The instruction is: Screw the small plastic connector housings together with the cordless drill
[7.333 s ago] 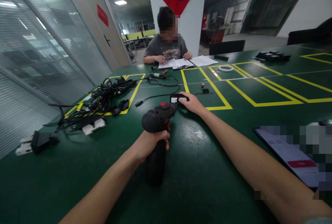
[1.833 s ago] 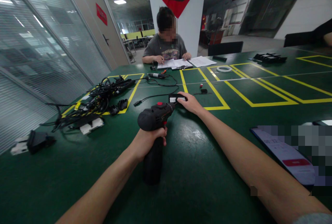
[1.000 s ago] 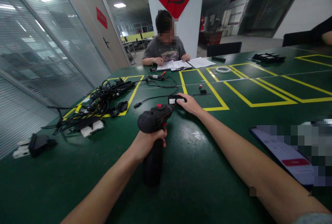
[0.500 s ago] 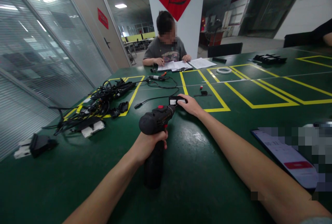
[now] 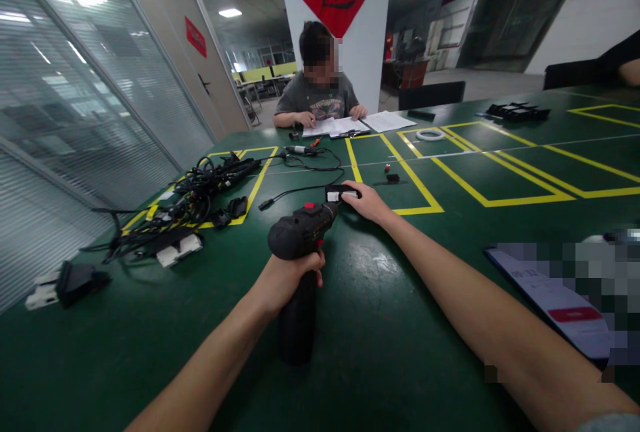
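far left, on the green workbench [image 5: 150,365]: black adapter block with white end [image 5: 75,284], lying apart from the other items. next along, tangle of black cables [image 5: 200,195] with connectors, partly within a yellow tape outline [image 5: 260,172], white-and-black module [image 5: 177,249] at the near edge of the tangle. centre: left hand [image 5: 287,283] fully closed around the grip of a black cordless drill [image 5: 300,232], red button on top, nose aimed away and to the right; contact between grip base and bench not readable. further back, at the far side of the bench, seated person [image 5: 320,79], both hands on paper sheets [image 5: 340,127]. just off the drill nose, small black box with white label [image 5: 341,193], pinched between thumb and fingertips of the partly open right hand [image 5: 363,202]. beyond that hand, small red-tipped part [image 5: 387,168] inside a second yellow outline. further right, white coiled ring [image 5: 430,134], then black parts [image 5: 517,111] near the far edge. near right edge, partly pixelated tablet or phone [image 5: 545,299] with red on-screen bar, just beside the right forearm.
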Action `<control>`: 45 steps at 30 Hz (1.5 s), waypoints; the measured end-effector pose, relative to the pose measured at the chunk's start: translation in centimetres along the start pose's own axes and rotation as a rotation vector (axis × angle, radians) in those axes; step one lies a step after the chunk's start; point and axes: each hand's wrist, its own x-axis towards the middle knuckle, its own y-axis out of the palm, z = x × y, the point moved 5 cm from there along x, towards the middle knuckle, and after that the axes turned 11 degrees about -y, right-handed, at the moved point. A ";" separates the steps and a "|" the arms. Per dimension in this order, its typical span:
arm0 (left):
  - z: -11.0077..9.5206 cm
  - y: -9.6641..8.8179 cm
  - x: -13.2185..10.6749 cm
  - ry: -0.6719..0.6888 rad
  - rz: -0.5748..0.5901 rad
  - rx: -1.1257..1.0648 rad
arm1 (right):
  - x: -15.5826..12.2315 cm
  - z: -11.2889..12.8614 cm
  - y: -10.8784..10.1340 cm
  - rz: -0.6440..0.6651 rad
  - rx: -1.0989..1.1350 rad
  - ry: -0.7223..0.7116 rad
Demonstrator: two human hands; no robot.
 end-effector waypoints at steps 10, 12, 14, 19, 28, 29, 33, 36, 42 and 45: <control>0.0 0.1 0.1 -0.004 0.007 -0.007 | -0.1 -0.3 0.1 -0.008 0.013 0.004; 0.0 0.0 0.1 0.002 0.002 -0.016 | -0.1 -0.2 0.1 -0.012 0.016 -0.008; 0.1 0.0 0.1 0.005 0.000 -0.026 | -0.1 -0.1 0.0 -0.013 0.017 -0.013; 0.0 0.1 0.1 0.003 -0.005 -0.028 | -0.1 -0.1 0.0 -0.010 0.013 0.013; 0.2 0.1 0.1 0.003 0.003 -0.030 | -0.1 -0.2 0.1 -0.007 0.017 0.004; 0.2 0.1 0.1 0.004 0.006 -0.024 | -0.1 -0.2 0.1 -0.007 0.017 0.004; 0.3 0.0 0.2 -0.008 0.002 -0.039 | -0.1 -0.4 0.1 -0.008 0.015 -0.001; 0.2 0.0 0.2 0.000 -0.001 -0.047 | 0.0 -0.5 0.1 -0.011 0.019 -0.008; 0.2 0.0 0.1 -0.002 -0.008 -0.033 | 0.0 -0.4 0.1 -0.020 0.021 -0.016; 0.1 0.1 0.1 -0.005 0.000 -0.009 | -0.1 -0.4 0.1 -0.017 0.019 -0.002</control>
